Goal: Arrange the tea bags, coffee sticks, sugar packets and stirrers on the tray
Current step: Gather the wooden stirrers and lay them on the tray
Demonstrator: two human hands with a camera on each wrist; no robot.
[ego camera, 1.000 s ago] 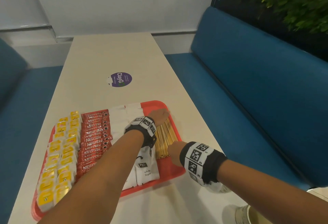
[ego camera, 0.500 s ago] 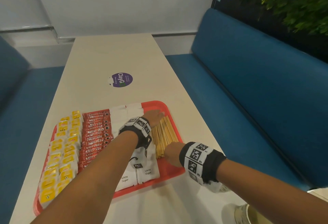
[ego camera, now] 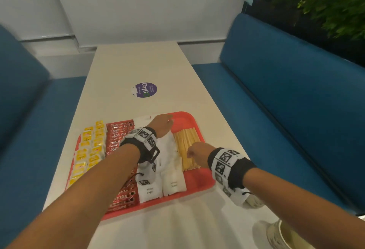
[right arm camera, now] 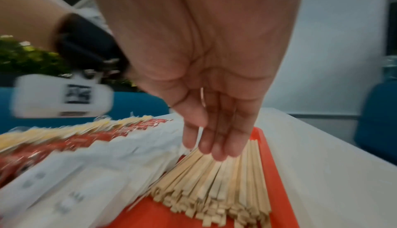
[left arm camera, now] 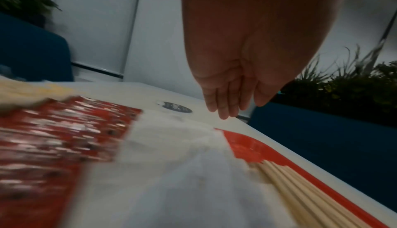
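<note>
A red tray (ego camera: 199,184) holds rows of yellow tea bags (ego camera: 90,150), red coffee sticks (ego camera: 118,133), white sugar packets (ego camera: 171,183) and wooden stirrers (ego camera: 186,142). My left hand (ego camera: 163,124) hovers flat over the far end of the sugar packets (left arm camera: 171,163), fingers straight and holding nothing; the left wrist view shows it (left arm camera: 227,107) just above the tray (left arm camera: 255,144). My right hand (ego camera: 194,151) reaches down onto the stirrers. In the right wrist view its straight fingertips (right arm camera: 217,153) touch the stirrers (right arm camera: 214,189) beside the sugar packets (right arm camera: 75,180).
The tray lies near the front end of a long pale table (ego camera: 138,61) with a round purple sticker (ego camera: 146,90). Blue benches (ego camera: 286,100) run along both sides. A paper cup (ego camera: 282,237) stands at the lower right. Green plants (ego camera: 325,1) fill the back right.
My left hand has slid left from the far end of the stirrers to the far end of the sugar packets. My right hand has moved a little forward along the stirrers.
</note>
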